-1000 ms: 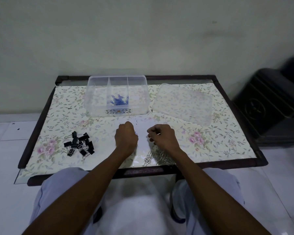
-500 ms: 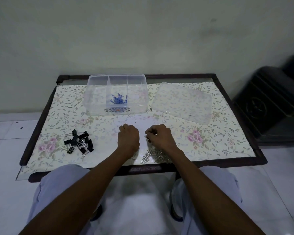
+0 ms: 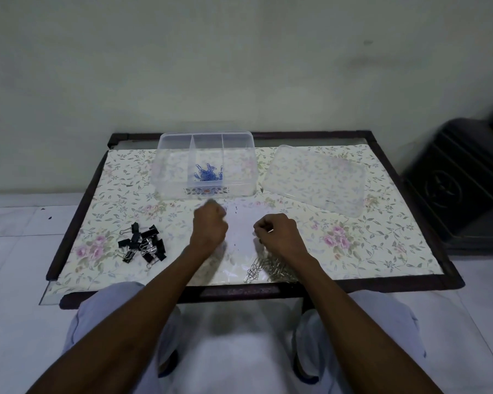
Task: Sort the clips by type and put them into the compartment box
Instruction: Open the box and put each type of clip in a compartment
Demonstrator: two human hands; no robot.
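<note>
The clear compartment box [image 3: 165, 155] stands open at the table's back, with blue paper clips [image 3: 208, 174] in its middle compartment. Black binder clips [image 3: 143, 245] lie in a heap at the left. A pile of silver paper clips [image 3: 264, 270] lies near the front edge, partly under my right wrist. My left hand [image 3: 209, 226] is curled into a blurred fist just in front of the box; what it holds is hidden. My right hand [image 3: 279, 233] is curled above the silver pile, and a thin pale clip end shows pinched at its fingertips.
The box's clear lid [image 3: 316, 177] lies flat at the back right. A floral cloth [image 3: 382, 237] covers the table inside a dark wooden frame [image 3: 69, 223]. A black cabinet [image 3: 456, 183] stands on the floor to the right. My knees are under the front edge.
My left hand has moved forward from beside the right hand toward the box front. The right hand stays over the silver pile.
</note>
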